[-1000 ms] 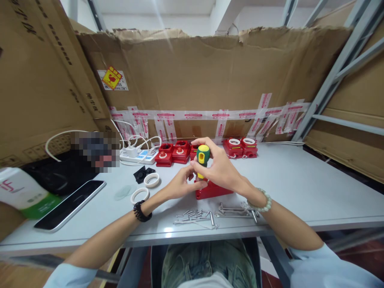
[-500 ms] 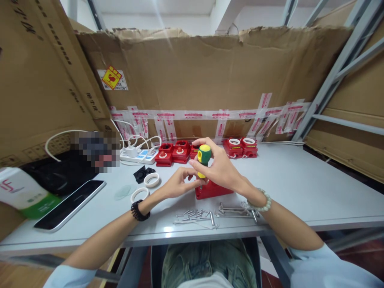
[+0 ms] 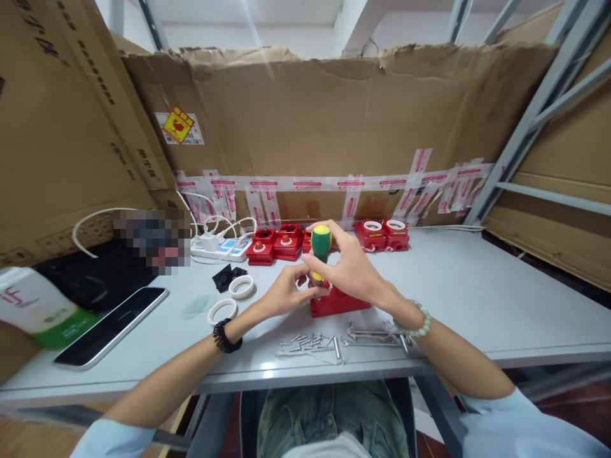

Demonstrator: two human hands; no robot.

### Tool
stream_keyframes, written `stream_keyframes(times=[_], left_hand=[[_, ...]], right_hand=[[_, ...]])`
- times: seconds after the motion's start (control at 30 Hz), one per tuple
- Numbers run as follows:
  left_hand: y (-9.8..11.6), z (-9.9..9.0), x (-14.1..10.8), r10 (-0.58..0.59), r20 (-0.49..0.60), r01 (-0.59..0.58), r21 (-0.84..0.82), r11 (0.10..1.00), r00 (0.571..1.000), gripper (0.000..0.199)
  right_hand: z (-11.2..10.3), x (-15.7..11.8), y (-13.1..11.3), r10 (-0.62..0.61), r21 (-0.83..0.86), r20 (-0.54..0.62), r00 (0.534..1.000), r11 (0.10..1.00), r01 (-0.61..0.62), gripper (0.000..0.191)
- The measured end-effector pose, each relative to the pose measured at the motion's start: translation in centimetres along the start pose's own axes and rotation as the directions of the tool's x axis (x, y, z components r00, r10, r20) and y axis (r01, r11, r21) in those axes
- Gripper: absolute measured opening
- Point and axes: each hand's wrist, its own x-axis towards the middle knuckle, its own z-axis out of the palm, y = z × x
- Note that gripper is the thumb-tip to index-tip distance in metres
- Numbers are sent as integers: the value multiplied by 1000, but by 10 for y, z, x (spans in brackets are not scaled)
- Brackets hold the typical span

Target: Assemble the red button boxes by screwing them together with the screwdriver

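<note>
A green and yellow screwdriver (image 3: 321, 245) stands nearly upright, and the fingers of my right hand (image 3: 352, 262) are closed around its handle. Its lower end points at the left part of a red housing (image 3: 341, 301) lying on the table. My left hand (image 3: 282, 294) is at the foot of the screwdriver, by the housing's left corner, thumb and fingers closed together. What they pinch is hidden. Below the housing lie several loose screws (image 3: 312, 341) and, farther right, some long metal rods (image 3: 375, 334).
Behind my hands are red units with a round button (image 3: 259, 247) and others with white rings (image 3: 373, 226). At left are loose white rings (image 3: 241, 287), black parts (image 3: 223, 277), clear discs (image 3: 196, 305), a phone (image 3: 112, 326) and a power strip (image 3: 224, 248). Cardboard (image 3: 305, 121) walls the back.
The screwdriver handle has turned, so its green side now faces me where a yellow patch showed. Its top has shifted slightly left. Both hands stay nearly in place.
</note>
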Motion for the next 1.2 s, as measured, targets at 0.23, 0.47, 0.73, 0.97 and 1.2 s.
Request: stream_keyframes(times=[0.23,0.47,0.73,0.97,1.2], left_hand=[[10,-8,-3,27,153,-56,186,981,988,22],[16,-16,-4,18,297,-90,231,969,955,14],[19,-19,-3,40,206,-89,233,968,978,21],[34,-12,-12,-28,342,-19,135,991,939,14],[30,11,-20,-43,528,-119,268,956,848,11]], right_hand=[[-2,0,-1,24,-42,-2,1000,999,-24,23],[-4,0,1,54,-59,-9,998,997,-55,22],[-10,0,-1,1,65,-90,996,998,5,33],[-21,2,-5,-66,79,-343,937,992,99,30],[-19,3,-2,-65,83,-353,933,992,100,28]])
